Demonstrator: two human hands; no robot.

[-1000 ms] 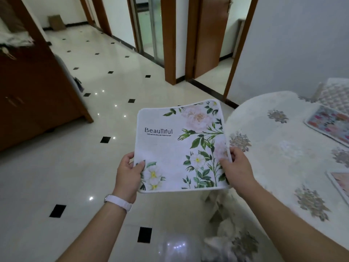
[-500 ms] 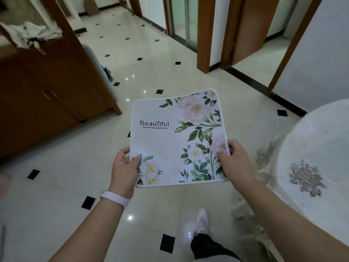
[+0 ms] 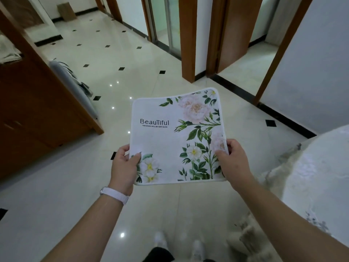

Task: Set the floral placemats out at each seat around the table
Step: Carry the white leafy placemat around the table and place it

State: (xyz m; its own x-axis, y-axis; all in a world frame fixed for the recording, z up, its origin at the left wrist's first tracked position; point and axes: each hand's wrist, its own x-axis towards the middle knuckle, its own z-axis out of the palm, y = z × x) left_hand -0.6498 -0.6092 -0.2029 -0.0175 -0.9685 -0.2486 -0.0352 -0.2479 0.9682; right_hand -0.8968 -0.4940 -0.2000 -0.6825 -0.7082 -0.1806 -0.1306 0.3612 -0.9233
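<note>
Above the tiled floor (image 3: 56,195), a floral placemat (image 3: 177,137) (printed "BeauTiful") is held flat in mid-air. The left hand (image 3: 123,167) and right hand (image 3: 233,163) pinch its near corners. The table (image 3: 321,167) stands just to the right.

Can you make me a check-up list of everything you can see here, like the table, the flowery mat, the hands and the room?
Surface: round table with white patterned cloth at the right edge; only part shows.
Job's things: one floral placemat, printed "Beautiful", held flat over the floor, not on the table.
Clutter: folded cloth on the wooden cabinet.
Grippers: left hand and right hand each pinch a near corner.
Cables: nothing seen.
Surroundings: glossy tiled floor, wooden door frames.
</note>
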